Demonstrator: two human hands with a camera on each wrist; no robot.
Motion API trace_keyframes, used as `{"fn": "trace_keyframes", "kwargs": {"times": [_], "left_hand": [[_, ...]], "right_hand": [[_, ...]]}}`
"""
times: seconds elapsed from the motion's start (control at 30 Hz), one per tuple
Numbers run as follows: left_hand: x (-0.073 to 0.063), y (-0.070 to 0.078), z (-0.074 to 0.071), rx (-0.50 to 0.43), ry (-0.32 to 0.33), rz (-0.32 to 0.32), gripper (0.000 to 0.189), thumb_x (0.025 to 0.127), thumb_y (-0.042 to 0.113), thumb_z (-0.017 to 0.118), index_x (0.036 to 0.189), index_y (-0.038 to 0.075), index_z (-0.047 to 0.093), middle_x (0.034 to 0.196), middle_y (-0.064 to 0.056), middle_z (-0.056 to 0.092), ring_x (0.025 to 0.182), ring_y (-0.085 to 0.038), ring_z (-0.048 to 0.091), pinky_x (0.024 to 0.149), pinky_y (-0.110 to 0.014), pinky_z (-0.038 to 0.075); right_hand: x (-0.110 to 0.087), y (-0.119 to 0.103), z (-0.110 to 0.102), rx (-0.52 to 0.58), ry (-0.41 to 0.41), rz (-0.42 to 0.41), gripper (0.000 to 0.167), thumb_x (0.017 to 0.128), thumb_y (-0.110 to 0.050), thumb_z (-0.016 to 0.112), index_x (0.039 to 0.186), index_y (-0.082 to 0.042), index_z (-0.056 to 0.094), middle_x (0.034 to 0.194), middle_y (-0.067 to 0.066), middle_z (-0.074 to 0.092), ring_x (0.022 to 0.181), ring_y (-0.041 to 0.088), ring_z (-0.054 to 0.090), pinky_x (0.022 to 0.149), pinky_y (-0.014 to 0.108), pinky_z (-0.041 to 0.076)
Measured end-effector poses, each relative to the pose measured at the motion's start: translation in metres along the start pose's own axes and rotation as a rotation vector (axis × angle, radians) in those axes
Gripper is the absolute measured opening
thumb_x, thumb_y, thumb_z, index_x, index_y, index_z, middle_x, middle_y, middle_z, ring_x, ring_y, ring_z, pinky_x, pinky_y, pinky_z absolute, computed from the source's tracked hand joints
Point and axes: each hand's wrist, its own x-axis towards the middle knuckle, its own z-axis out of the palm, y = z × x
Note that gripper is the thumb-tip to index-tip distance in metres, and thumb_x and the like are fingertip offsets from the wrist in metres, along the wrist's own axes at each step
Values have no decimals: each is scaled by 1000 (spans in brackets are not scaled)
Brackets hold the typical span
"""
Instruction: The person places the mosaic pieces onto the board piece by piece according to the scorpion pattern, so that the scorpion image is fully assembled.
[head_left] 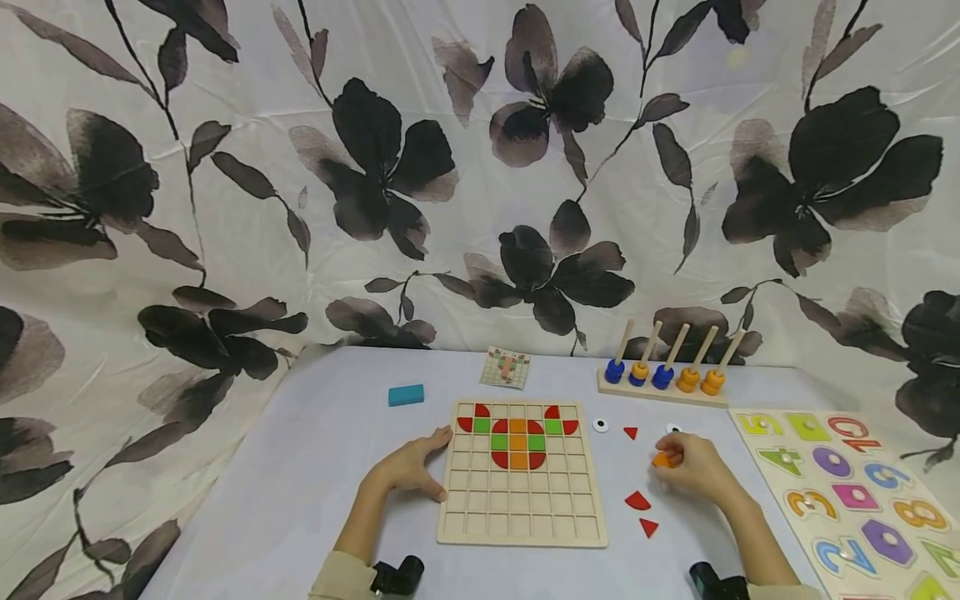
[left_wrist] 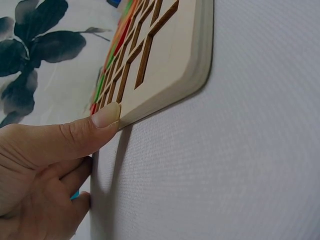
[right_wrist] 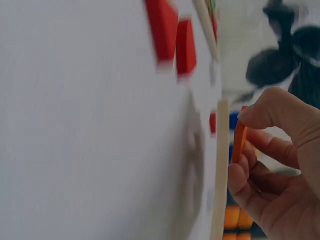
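Note:
My left hand (head_left: 411, 462) rests along the left edge of a wooden grid board (head_left: 521, 539). In the left wrist view its thumb (left_wrist: 106, 116) touches the board's side, with the other fingers beside it. Red, green and orange tiles (head_left: 518, 443) fill several cells in the board's upper rows. Between thumb and fingertips my right hand (head_left: 697, 468) pinches a small orange tile (right_wrist: 240, 137), raised off the table right of the board. Near that hand lie a red quarter-round tile (head_left: 637, 500), red triangular tiles (head_left: 648, 528) and white eye discs (head_left: 601, 425).
A bead rack (head_left: 663, 392) with wooden pegs stands at the back right. A number-and-shape puzzle board (head_left: 806, 442) lies at the right. Behind the grid board are a pattern card (head_left: 506, 367) and a blue block (head_left: 406, 395). A flower-printed cloth (head_left: 465, 167) hangs behind the table.

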Motion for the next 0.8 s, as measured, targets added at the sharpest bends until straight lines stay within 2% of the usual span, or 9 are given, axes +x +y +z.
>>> {"fn": "trace_keyframes", "kwargs": {"times": [0.13,0.3,0.4,0.53,0.8], "left_hand": [[-1,0,-1,3,4,-3,99,54,3,86,141,-2,39,150,-16,31,139,-35,25,111,-52,22],[-1,0,-1,-9,-4,-5,99,55,3,86,141,-2,38,150,-16,30,140,-35,24,111,-53,21],[-1,0,-1,-12,-6,-2,98,55,3,86,141,-2,39,150,-17,30,140,-35,24,111,-53,20],[-1,0,-1,-14,-3,-3,98,55,1,86,141,-3,39,150,-16,31,140,-35,24,112,-53,20],[0,-1,0,-8,1,-7,98,54,1,85,140,-2,40,150,-16,31,139,-35,24,111,-54,21]], "right_hand": [[12,-34,25,35,-25,-151,31,69,-4,75,95,6,63,81,3,61,74,15,54,65,23,51],[27,-78,58,65,-140,-330,30,68,-5,75,93,3,64,80,2,60,72,13,53,63,21,50],[34,-99,75,76,-189,-401,27,69,-8,76,91,1,65,78,1,60,69,12,52,62,20,49],[41,-118,95,66,-235,-456,25,69,-8,76,90,0,66,77,0,60,68,11,53,62,20,49],[45,-131,115,-58,-286,-438,25,67,-3,75,90,0,67,75,-4,57,67,6,49,61,18,46]]}}
